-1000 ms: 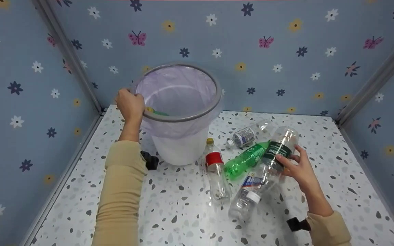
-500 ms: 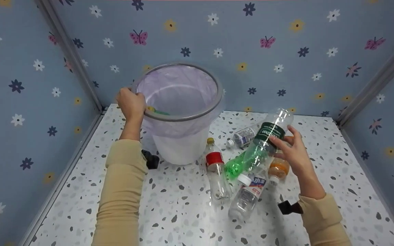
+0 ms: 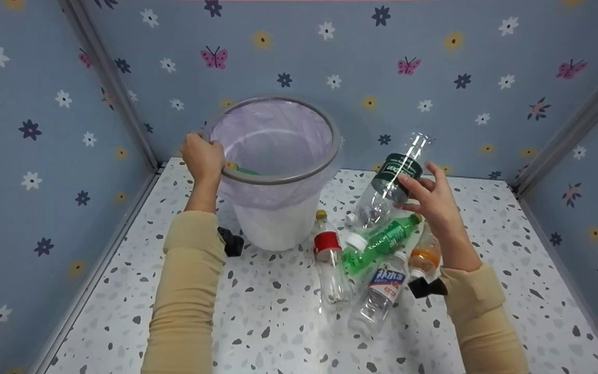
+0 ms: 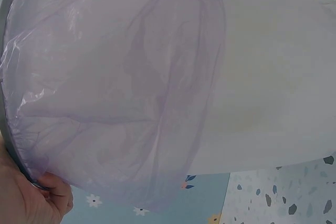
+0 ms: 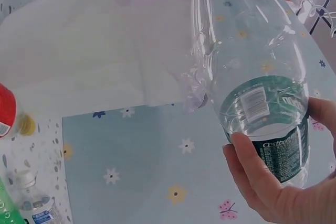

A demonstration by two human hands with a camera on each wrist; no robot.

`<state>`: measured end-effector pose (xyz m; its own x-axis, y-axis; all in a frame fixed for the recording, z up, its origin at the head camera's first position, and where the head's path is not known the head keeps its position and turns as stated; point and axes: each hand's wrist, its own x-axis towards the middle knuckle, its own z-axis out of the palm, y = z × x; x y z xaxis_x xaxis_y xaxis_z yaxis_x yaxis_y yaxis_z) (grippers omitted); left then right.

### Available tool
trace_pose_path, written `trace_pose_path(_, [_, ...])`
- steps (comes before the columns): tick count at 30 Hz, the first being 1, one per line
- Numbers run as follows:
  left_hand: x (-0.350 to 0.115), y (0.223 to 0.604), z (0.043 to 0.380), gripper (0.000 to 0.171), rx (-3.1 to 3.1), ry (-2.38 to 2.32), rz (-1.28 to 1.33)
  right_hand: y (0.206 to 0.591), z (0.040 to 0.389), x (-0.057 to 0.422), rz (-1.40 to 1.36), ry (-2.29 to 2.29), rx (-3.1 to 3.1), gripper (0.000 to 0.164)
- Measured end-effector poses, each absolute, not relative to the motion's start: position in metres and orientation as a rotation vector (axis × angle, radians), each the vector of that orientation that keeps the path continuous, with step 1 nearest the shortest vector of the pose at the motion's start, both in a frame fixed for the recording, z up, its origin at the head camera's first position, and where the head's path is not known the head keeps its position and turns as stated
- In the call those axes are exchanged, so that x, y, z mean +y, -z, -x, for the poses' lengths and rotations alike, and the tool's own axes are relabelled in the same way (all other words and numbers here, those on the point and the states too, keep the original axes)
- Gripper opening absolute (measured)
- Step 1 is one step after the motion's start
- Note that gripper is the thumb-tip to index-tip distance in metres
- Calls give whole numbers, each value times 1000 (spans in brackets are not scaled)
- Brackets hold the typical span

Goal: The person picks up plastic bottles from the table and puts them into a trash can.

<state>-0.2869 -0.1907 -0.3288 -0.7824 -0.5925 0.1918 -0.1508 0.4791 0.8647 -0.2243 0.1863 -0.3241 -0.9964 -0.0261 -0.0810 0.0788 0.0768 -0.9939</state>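
My left hand (image 3: 203, 156) grips the grey rim of a white trash bin (image 3: 278, 228) lined with a thin purple bag (image 4: 115, 77). A green and yellow item (image 3: 242, 170) shows inside the bin. To the right, my right hand (image 3: 431, 202) holds a large clear plastic bottle (image 3: 398, 169) by its dark green label, raised over the other bottles. The bottle tilts, its white cap (image 3: 356, 241) pointing down and left. In the right wrist view, thumb and fingers wrap the label (image 5: 281, 150).
Several bottles lie on the speckled table (image 3: 268, 322): a red-labelled one (image 3: 330, 265), a green one (image 3: 384, 239), a clear blue-labelled one (image 3: 379, 296) and one with orange (image 3: 424, 254). Flower-patterned walls (image 3: 330, 41) close in the back and sides.
My right hand has lifted the green-labelled bottle up and to the left, away from the pile, uncovering the bottles beneath. My left hand stays on the bin's rim.
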Motion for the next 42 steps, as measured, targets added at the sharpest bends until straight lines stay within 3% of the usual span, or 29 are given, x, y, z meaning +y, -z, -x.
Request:
trace_pose_path(25, [-189,327,289,30,-2261,1227,-605,255,256,123,79,2393,2229,87])
trace_pose_path(42, [-190,329,286,25,-2234,1223,-594,234,283,73,12,2440,2344,94])
